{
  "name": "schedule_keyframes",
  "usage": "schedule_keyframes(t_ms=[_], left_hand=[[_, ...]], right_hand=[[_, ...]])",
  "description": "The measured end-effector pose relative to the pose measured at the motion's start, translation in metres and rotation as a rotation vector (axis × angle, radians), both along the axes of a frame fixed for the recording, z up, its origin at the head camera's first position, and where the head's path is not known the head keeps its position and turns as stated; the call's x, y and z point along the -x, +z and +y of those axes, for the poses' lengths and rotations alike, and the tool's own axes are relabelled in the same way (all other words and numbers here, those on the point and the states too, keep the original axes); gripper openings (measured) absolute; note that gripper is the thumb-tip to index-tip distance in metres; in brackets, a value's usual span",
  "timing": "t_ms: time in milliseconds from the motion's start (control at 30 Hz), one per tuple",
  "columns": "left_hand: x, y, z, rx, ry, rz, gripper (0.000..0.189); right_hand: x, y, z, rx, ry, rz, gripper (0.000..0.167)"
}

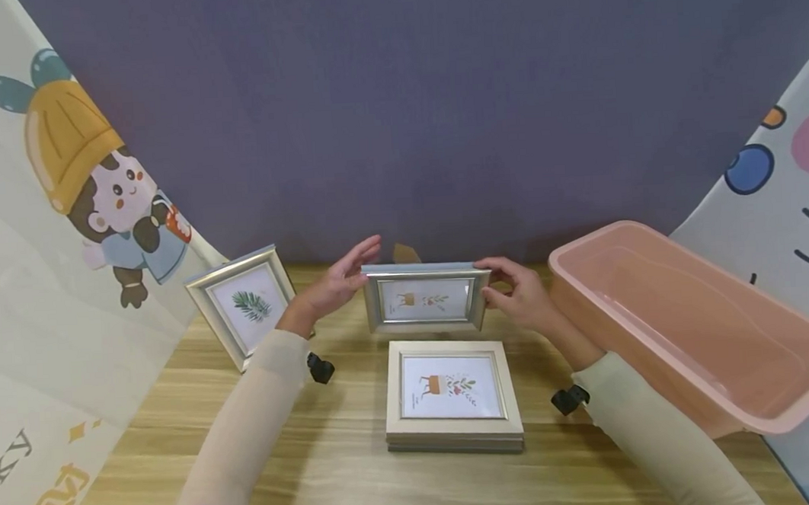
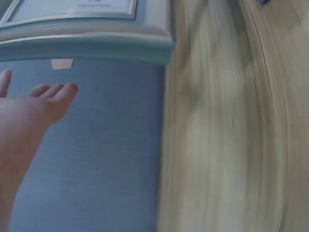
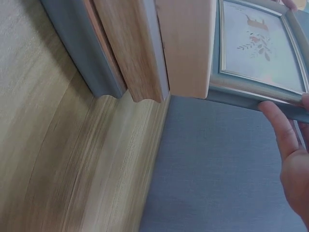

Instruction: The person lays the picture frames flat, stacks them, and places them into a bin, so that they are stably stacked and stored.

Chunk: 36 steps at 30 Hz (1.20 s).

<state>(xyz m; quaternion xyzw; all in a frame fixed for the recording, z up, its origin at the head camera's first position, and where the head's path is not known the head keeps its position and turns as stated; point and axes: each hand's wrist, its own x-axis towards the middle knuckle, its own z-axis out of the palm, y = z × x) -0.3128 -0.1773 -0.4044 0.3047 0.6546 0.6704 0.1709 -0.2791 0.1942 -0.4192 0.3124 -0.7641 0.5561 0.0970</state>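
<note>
A silver-grey picture frame (image 1: 426, 300) with a deer-and-flowers print stands tilted back near the far wall. My right hand (image 1: 522, 296) grips its right edge, with thumb and fingers on the border; the right wrist view shows the thumb (image 3: 280, 126) against the frame (image 3: 260, 46). On the opposite side, my left hand (image 1: 337, 283) is held up by the top left corner, fingers extended. Whether it touches the frame, I cannot tell; the left wrist view shows the palm (image 2: 29, 113) turned up. Nearer me lies a stack of frames (image 1: 452, 395), a cream one with a matching print on top.
To the left, another silver frame (image 1: 249, 306) with a green leaf print leans upright. A pink plastic bin (image 1: 628, 325) stands on the right. Behind the wooden table (image 1: 347, 469) rises a blue-grey fabric wall (image 1: 404, 115); a brown tab (image 1: 405, 253) shows behind the held frame.
</note>
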Motion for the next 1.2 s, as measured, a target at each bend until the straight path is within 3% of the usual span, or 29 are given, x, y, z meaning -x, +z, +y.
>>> schedule_keyframes(t_ms=[133,300,600,800,933,1200], left_hand=[[0.004,-0.004,0.004,-0.167,-0.067,-0.102,0.101],[0.004,-0.005,0.005,-0.229,-0.118,-0.165,0.119],[0.006,0.000,0.004,-0.134,-0.178,-0.151,0.130],[0.008,0.004,0.004,-0.035,-0.162,-0.128,0.132],[0.010,0.006,0.003,-0.017,-0.157,-0.134,0.135],[0.012,0.009,0.001,0.007,-0.232,-0.150,0.137]], right_hand=[[0.000,0.001,-0.003,0.006,0.023,0.020,0.041],[0.001,0.003,-0.005,-0.001,0.030,0.031,0.040],[-0.001,0.004,-0.001,-0.024,0.048,0.042,0.041],[0.000,0.002,0.000,-0.034,0.057,0.058,0.043],[-0.001,0.002,0.000,-0.033,0.064,0.056,0.043],[-0.001,0.001,0.002,-0.041,0.072,0.077,0.042]])
